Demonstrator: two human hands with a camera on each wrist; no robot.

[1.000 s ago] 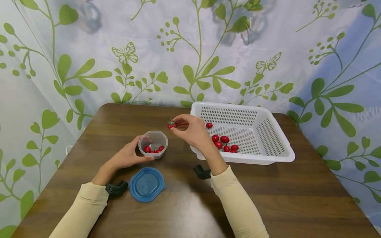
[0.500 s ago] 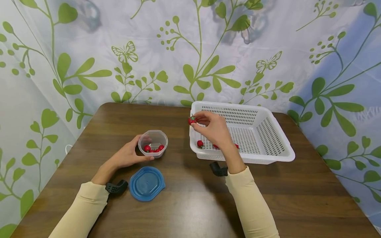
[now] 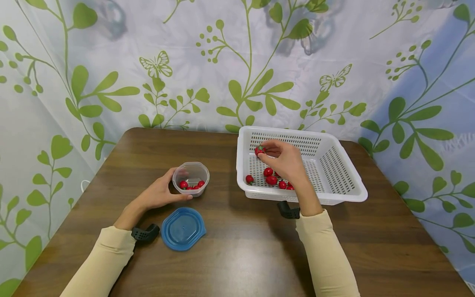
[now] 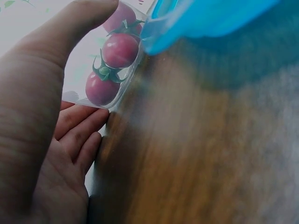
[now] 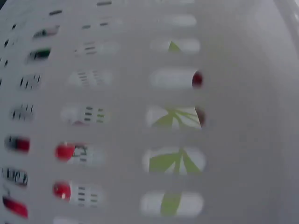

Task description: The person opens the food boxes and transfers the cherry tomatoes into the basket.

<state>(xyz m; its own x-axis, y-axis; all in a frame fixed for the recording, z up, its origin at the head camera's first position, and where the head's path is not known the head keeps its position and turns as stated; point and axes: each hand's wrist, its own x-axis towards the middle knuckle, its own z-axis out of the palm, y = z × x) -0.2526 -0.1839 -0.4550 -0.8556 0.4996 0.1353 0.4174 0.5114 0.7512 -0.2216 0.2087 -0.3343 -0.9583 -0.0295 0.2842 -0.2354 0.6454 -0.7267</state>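
In the head view my left hand (image 3: pixel 157 194) grips a small clear plastic container (image 3: pixel 194 168) by its left side. Red cherry tomatoes (image 4: pixel 120 50) with green stems show through the container's wall in the left wrist view. My right hand (image 3: pixel 285 160) pinches a cherry tomato (image 3: pixel 259 151) by thumb and fingertips, over the left part of a white slotted basket (image 3: pixel 335 167). Several more tomatoes (image 3: pixel 271 180) lie below it on the basket's floor. The right wrist view is filled by the basket's slotted wall (image 5: pixel 126 140), with bits of red behind the slots; the hand itself is out of that frame.
A blue lid (image 3: pixel 183 229) lies on the brown wooden table (image 3: pixel 237 255), just in front of the container. Behind the table hangs a leaf-patterned cloth (image 3: pixel 178 62), close to the basket's back edge. Both wrists wear dark bands.
My right hand has moved right, carrying the tomato from the gap beside the container to above the basket. The left hand and container have stayed put.
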